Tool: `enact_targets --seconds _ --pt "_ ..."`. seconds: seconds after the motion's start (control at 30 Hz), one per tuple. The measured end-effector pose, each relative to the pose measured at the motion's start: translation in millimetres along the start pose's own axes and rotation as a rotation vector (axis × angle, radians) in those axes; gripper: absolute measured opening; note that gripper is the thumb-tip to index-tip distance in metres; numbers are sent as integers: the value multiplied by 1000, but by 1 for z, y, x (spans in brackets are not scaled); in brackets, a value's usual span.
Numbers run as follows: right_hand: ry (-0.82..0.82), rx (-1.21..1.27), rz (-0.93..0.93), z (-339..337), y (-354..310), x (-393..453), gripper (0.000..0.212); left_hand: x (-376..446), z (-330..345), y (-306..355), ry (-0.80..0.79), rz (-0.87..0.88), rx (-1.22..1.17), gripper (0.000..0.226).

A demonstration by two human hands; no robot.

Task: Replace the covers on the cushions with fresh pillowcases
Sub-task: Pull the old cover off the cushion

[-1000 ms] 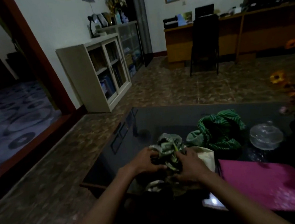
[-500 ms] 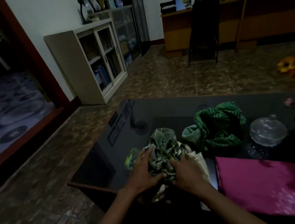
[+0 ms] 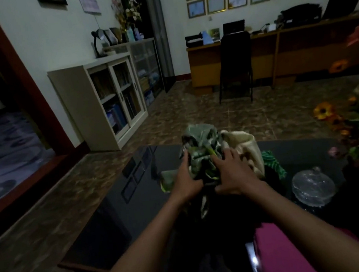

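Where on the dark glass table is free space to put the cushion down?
The table is bare on its left part, left of the left hand. The right is crowded: striped green cloth, glass lid, pink fabric, flowers.

Layout as I read it from the head view:
- Tabletop [image 3: 119, 202]: directly before me.
- Bunched pillowcase [image 3: 200, 146]: above the tabletop's middle, between my left hand [image 3: 185, 183] and right hand [image 3: 233, 174]; cushion [image 3: 246, 148] just right of it, touching.
- Second cloth [image 3: 272, 161]: right of the cushion.
- Glass lid [image 3: 313, 187]: further right, on the tabletop.
- Flat folder [image 3: 285, 254]: nearest me, at right.
- Cabinet [image 3: 102, 102]: far left, against the wall.
- Chair [image 3: 235, 65]: behind the tabletop, before the desk [image 3: 288, 50].
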State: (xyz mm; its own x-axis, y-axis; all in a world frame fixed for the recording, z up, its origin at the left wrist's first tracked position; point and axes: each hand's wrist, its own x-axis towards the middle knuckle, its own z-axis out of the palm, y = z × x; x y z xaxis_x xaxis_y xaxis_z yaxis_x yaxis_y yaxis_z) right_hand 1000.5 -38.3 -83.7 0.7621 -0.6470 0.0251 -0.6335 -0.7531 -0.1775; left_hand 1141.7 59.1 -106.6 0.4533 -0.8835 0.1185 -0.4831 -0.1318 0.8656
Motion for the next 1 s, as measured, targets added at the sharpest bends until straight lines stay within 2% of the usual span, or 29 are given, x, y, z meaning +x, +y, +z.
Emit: enact_targets --seconds 0.07,0.17,0.27,0.37,0.5,0.7,0.87,1.0 --pt "-186 32 63 24 20 7 107 6 19 -23 -126 -27 121 118" --pt "-281 135 142 71 36 8 101 3 46 -55 -205 -89 234 96" --pt "-218 117 175 106 38 8 91 -6 52 -73 -186 -108 319 74" --pt "-216 75 171 118 37 12 81 -10 43 -93 -168 -72 397 81" --pt "-212 69 193 109 29 9 79 -25 17 -94 -51 -175 558 79" --pt "-16 184 206 74 -5 -20 85 -75 -49 -73 -6 -136 553 79" --pt "101 294 97 47 -61 -65 69 -159 -112 -57 140 -94 530 65" --pt "22 374 -50 49 -138 -113 67 -270 -167 -56 255 -150 509 63"
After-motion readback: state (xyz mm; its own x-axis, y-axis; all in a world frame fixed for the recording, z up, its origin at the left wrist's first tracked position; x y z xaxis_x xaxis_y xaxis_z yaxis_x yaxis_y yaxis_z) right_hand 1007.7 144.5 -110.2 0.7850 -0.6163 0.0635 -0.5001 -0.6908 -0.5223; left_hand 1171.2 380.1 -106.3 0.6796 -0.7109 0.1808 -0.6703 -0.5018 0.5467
